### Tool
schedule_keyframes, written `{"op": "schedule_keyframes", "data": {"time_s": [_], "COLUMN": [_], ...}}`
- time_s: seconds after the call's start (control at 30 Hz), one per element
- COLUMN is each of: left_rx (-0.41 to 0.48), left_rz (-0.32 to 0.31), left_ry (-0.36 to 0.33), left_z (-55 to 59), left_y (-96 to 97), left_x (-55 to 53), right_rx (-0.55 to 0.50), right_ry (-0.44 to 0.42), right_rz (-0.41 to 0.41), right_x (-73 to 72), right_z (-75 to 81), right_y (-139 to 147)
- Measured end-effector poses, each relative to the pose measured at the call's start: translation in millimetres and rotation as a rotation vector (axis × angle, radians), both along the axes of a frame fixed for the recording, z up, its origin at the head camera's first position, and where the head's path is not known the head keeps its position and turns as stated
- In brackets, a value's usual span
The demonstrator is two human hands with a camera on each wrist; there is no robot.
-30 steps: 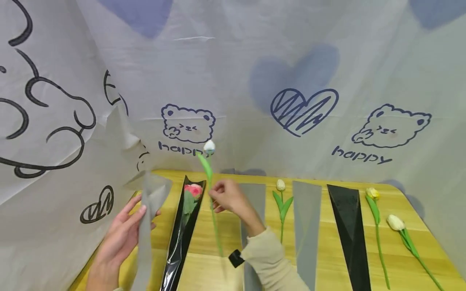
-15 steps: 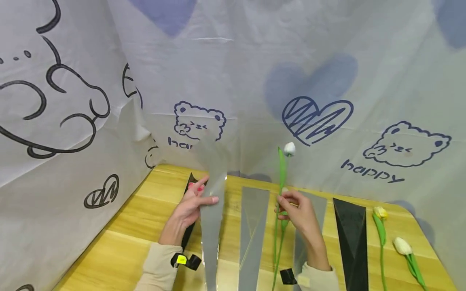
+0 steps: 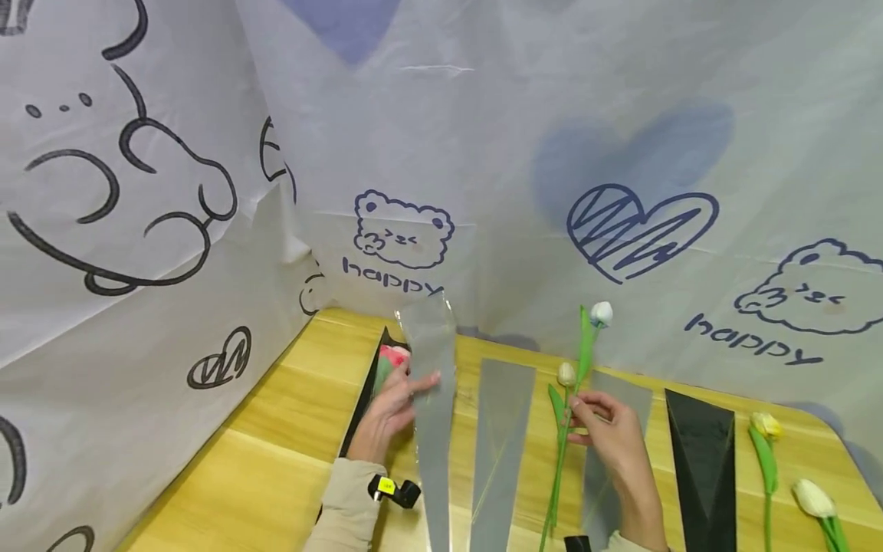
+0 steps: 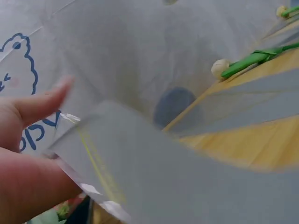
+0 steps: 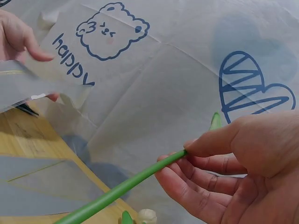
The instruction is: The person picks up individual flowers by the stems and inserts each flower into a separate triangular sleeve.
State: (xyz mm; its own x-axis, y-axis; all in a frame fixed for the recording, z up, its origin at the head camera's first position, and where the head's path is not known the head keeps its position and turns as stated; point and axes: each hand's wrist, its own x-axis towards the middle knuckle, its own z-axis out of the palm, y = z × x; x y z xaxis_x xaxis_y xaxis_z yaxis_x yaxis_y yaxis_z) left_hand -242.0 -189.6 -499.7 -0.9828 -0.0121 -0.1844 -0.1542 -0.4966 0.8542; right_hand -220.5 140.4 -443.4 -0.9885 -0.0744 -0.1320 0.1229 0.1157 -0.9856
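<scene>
My left hand [image 3: 388, 412] holds up a long, translucent grey flower sleeve [image 3: 434, 437], its wide end at the top. In the left wrist view the thumb sticks out beside the sleeve's edge, while the other fingers go behind it. My right hand [image 3: 612, 433] pinches the green stem of a white artificial tulip [image 3: 602, 314] between thumb and fingertips. That tulip stands upright, its bloom above the hand. Behind its stem a second white tulip [image 3: 566, 374] lies on the wooden table [image 3: 255, 445], partly overlapped.
Grey sleeves [image 3: 507, 422] and a black sleeve [image 3: 704, 452] lie flat on the table. At the left, a black-wrapped pink flower [image 3: 395, 354] is partly hidden by my left hand. On the right lie a yellow tulip [image 3: 766, 424] and another white tulip [image 3: 814, 498]. A printed cloth [image 3: 510, 192] hangs behind.
My right hand has carried the white tulip rightward, over beside the lying tulip. My left hand has brought the grey sleeve right, and its face now turns toward the head camera.
</scene>
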Motion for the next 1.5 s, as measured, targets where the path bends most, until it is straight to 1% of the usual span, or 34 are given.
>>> {"op": "schedule_keyframes", "data": {"time_s": [0.07, 0.13, 0.2, 0.3, 0.37, 0.43, 0.53, 0.63, 0.7, 0.8, 0.9, 0.97, 1.03, 1.13, 1.27, 1.3, 1.4, 1.5], "left_rx": [0.046, 0.068, 0.072, 0.070, 0.070, 0.051, -0.066, -0.202, -0.249, -0.270, -0.287, -0.334, -0.407, -0.510, -0.583, -0.605, -0.658, -0.698], "left_rz": [-0.018, -0.058, -0.122, -0.233, -0.288, -0.329, -0.358, -0.393, -0.416, -0.436, -0.421, -0.387, -0.342, -0.295, -0.284, -0.281, -0.272, -0.271], "left_ry": [-0.018, -0.011, 0.032, 0.132, 0.176, 0.200, 0.219, 0.273, 0.316, 0.346, 0.342, 0.337, 0.337, 0.333, 0.336, 0.344, 0.378, 0.401], "left_z": [2.0, 5.1, 9.1, 18.8, 28.2, 38.7, 53.7, 61.5, 62.6, 62.2, 60.3, 59.3, 58.1, 56.3, 51.6, 50.4, 48.3, 48.1], "left_y": [9.0, 18.1, 25.2, 29.4, 29.2, 29.4, 32.2, 33.0, 31.6, 30.8, 33.3, 36.4, 39.7, 44.2, 47.0, 47.3, 47.7, 48.8], "left_x": [-5.9, -9.9, -11.3, -7.3, -1.5, 5.4, 15.0, 22.6, 25.4, 26.9, 24.3, 22.5, 20.5, 18.9, 18.1, 18.4, 19.6, 21.3], "right_rx": [0.007, 0.016, 0.023, 0.036, 0.041, 0.043, 0.033, 0.022, 0.017, 0.008, -0.010, -0.039, -0.089, -0.195, -0.378, -0.444, -0.624, -0.836], "right_ry": [-0.005, -0.018, -0.031, -0.015, 0.014, 0.048, 0.077, 0.089, 0.092, 0.101, 0.110, 0.125, 0.140, 0.172, 0.244, 0.268, 0.380, 0.521], "right_rz": [-0.013, -0.031, -0.053, -0.076, -0.083, -0.088, -0.088, -0.078, -0.077, -0.087, -0.100, -0.115, -0.150, -0.235, -0.379, -0.414, -0.505, -0.556], "right_x": [0.8, 3.1, 7.1, 13.3, 16.4, 18.3, 18.8, 17.6, 16.7, 15.8, 15.2, 15.1, 15.5, 16.4, 17.5, 17.8, 19.2, 21.0], "right_z": [2.1, 4.7, 7.6, 12.2, 15.0, 16.8, 18.3, 19.0, 19.7, 20.5, 21.0, 21.4, 22.5, 25.3, 31.4, 33.4, 40.4, 48.1], "right_y": [8, 15, 22, 29, 31, 31, 31, 31, 29, 26, 24, 22, 20, 17, 14, 14, 13, 13]}}
